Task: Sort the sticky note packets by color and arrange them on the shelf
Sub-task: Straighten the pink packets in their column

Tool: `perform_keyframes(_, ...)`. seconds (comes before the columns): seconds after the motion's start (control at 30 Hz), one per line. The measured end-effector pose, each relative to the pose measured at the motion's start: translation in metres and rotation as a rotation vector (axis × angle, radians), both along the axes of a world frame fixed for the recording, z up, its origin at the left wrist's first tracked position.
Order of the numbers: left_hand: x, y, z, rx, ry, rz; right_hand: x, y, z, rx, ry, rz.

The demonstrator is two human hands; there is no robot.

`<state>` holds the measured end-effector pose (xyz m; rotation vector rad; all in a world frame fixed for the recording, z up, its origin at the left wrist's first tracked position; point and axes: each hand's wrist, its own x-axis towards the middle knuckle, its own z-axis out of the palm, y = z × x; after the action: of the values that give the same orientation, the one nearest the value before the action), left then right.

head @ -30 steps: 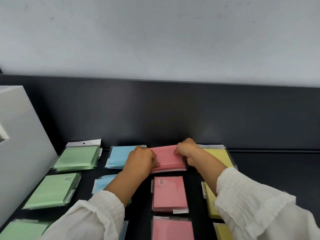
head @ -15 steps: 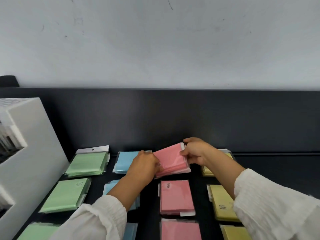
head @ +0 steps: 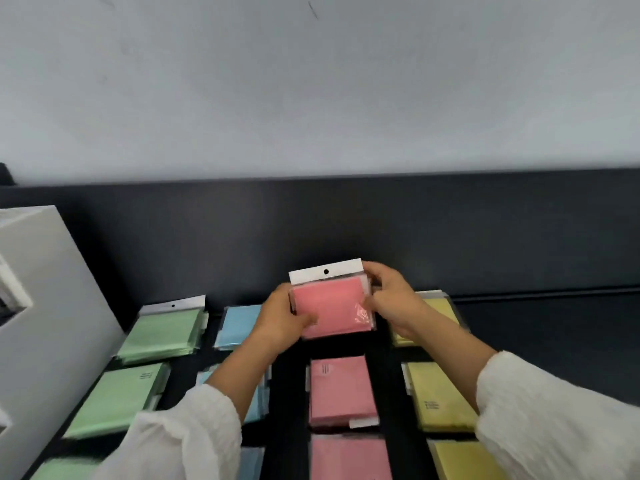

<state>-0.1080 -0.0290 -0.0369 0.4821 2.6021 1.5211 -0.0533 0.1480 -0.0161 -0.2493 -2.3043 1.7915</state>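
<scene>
A pink sticky note packet [head: 329, 311] is held up between both hands above the black shelf [head: 536, 341], with its white hanger tab [head: 325, 271] on top. The left grip [head: 280, 323] curls round the packet's left edge, thumb across the front. The right grip [head: 391, 299] pinches its right edge. A pink stack [head: 341, 389] lies just below the grips, blue packets [head: 239, 323] lie beside the left grip, and yellow packets [head: 440, 306] beside the right.

My feed: pink packet [head: 332, 311] of paper in glossy clear plastic, matt black shelf [head: 540, 341], crinkly cloth sleeve [head: 554, 427].
</scene>
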Motion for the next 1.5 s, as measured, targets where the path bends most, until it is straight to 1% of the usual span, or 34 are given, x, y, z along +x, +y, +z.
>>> perform_keyframes(0.1, 0.003, 0.001, 0.0, -0.056, 0.081, -0.008, 0.002, 0.005, -0.003, 0.327, 0.008, 0.013)
perform_keyframes(0.13, 0.004, 0.002, 0.0, -0.076, 0.093, -0.021, 0.003, 0.007, -0.002, 0.391, -0.016, 0.017)
perform_keyframes(0.2, 0.007, 0.004, -0.002, -0.111, 0.094, -0.042, 0.006, 0.01, -0.004, 0.428, -0.093, 0.026)
perform_keyframes(0.27, 0.01, 0.006, -0.004, -0.169, 0.08, -0.052, 0.01, 0.011, -0.006, 0.43, -0.162, 0.036)
perform_keyframes(0.33, 0.011, 0.006, -0.003, -0.207, 0.059, -0.063, 0.011, 0.01, -0.007, 0.393, -0.184, 0.034)
perform_keyframes(0.4, 0.011, 0.007, -0.001, -0.188, 0.026, -0.07, 0.011, 0.008, -0.005, 0.32, -0.174, 0.019)
perform_keyframes(0.5, 0.012, 0.008, 0.001, -0.108, -0.02, -0.055, 0.01, 0.005, -0.003, 0.216, -0.165, -0.006)
perform_keyframes(0.6, 0.013, 0.008, 0.002, -0.111, -0.024, -0.047, 0.011, 0.004, -0.007, 0.139, -0.182, -0.037)
perform_keyframes(0.67, 0.014, 0.008, 0.001, -0.146, -0.007, -0.036, 0.012, 0.001, -0.011, 0.146, -0.208, -0.065)
perform_keyframes(0.8, 0.017, 0.013, 0.0, -0.201, 0.035, 0.032, 0.011, -0.006, -0.017, 0.232, -0.224, -0.126)
perform_keyframes(0.93, 0.019, 0.019, -0.001, -0.23, 0.04, 0.058, 0.01, -0.009, -0.019, 0.216, -0.238, -0.131)
perform_keyframes(1.1, 0.02, 0.025, 0.001, -0.233, 0.022, 0.055, 0.008, -0.011, -0.021, 0.157, -0.257, -0.115)
perform_keyframes(1.2, 0.019, 0.025, 0.001, -0.203, 0.003, 0.015, 0.009, -0.009, -0.021, 0.141, -0.255, -0.105)
perform_keyframes(1.37, 0.021, 0.019, -0.001, -0.25, -0.02, -0.027, 0.009, -0.011, -0.021, 0.182, -0.274, -0.051)
perform_keyframes(1.5, 0.02, 0.016, -0.004, -0.201, -0.002, -0.031, 0.013, -0.012, -0.02, 0.21, -0.261, -0.026)
